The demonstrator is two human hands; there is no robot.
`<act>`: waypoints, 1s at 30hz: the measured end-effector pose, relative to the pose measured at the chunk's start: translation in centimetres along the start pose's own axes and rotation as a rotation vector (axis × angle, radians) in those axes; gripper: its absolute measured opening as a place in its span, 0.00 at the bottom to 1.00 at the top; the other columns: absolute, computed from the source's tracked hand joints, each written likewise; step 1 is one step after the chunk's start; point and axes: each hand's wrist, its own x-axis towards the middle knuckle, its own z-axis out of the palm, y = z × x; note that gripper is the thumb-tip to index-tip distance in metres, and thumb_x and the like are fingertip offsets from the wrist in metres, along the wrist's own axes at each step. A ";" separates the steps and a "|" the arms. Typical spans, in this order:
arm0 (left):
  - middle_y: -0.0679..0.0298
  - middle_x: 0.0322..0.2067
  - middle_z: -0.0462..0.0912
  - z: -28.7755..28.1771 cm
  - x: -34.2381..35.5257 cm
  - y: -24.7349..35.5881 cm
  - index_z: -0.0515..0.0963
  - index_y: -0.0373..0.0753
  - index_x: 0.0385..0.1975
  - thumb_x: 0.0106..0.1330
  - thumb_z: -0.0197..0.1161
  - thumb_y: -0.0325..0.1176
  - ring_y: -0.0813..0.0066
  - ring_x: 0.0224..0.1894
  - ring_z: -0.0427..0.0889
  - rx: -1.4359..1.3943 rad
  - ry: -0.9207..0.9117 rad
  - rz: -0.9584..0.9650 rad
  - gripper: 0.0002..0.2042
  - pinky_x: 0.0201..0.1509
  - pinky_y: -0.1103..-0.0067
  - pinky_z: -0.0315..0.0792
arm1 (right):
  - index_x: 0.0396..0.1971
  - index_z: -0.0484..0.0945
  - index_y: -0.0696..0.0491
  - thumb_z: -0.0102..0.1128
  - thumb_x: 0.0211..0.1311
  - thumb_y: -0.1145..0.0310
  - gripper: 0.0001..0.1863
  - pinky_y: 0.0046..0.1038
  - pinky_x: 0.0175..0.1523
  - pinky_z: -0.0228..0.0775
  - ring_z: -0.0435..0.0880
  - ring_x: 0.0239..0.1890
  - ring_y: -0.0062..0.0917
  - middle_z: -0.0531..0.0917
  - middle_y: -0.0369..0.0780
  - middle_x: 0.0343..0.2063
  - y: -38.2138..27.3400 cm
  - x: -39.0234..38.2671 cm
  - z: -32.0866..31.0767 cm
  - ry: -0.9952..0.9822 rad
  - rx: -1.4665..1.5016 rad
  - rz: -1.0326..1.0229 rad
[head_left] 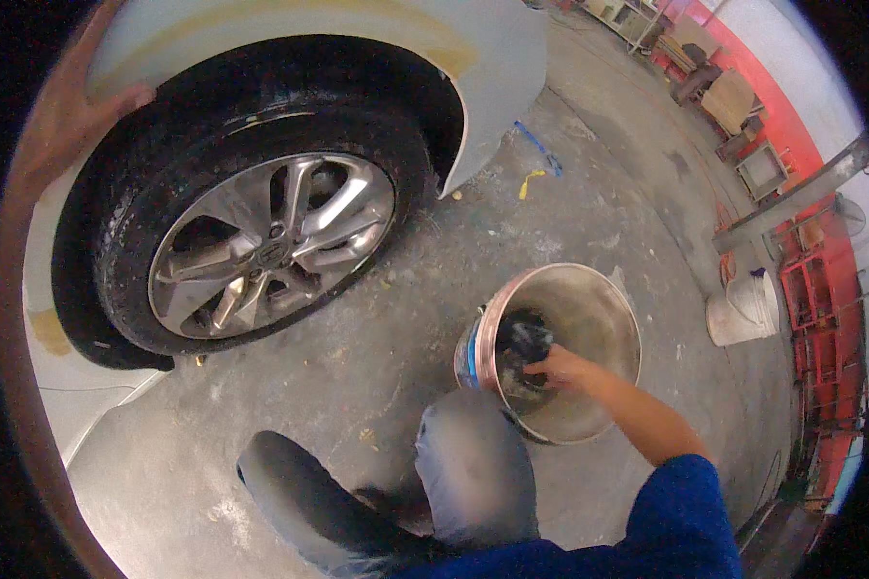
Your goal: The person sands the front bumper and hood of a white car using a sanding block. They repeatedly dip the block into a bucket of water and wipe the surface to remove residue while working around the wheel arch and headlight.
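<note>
My right hand (558, 370) reaches down into a large round bucket (626, 318) and has its fingers closed on a dark, wet-looking cloth (523, 340). The cloth's lower part is hard to make out against the bucket's murky inside. At the far left, my left hand (92, 125) lies on the car's pale fender (309, 17), beside the wheel arch, its fingers stretched out along the edge. Under that arch is the car wheel (275, 246), with a black tire (126, 289) and a silver spoked rim.
My bent knees (478, 463) are close to the bucket's near left side. A blue and yellow strap-like piece (541, 150) lies on the concrete floor (309, 396). A white bucket (743, 309) stands at the right, near red shelving (806, 318). Boards (731, 101) lean along the far wall.
</note>
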 end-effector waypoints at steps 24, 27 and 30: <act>0.47 0.72 0.68 -0.6 1.9 5.0 0.68 0.36 0.70 0.76 0.56 0.43 0.48 0.75 0.65 0.353 0.128 0.056 0.27 0.80 0.57 0.58 | 0.44 0.81 0.50 0.73 0.57 0.61 0.18 0.42 0.60 0.74 0.81 0.55 0.39 0.84 0.43 0.48 8.4 5.6 -0.3 -0.172 0.669 -0.270; 0.47 0.72 0.68 -0.8 1.2 4.9 0.68 0.35 0.70 0.76 0.57 0.43 0.48 0.75 0.64 0.375 0.130 0.054 0.27 0.80 0.57 0.58 | 0.38 0.78 0.48 0.62 0.57 0.68 0.08 0.44 0.46 0.77 0.82 0.54 0.35 0.84 0.39 0.43 -2.6 0.0 -5.8 -0.020 1.052 0.258; 0.48 0.72 0.67 0.1 1.8 4.5 0.67 0.35 0.70 0.75 0.57 0.43 0.50 0.76 0.63 0.390 0.124 0.079 0.28 0.80 0.58 0.57 | 0.52 0.78 0.51 0.60 0.59 0.66 0.19 0.49 0.44 0.80 0.85 0.49 0.38 0.85 0.43 0.47 -12.7 -2.9 -10.0 0.348 1.076 0.100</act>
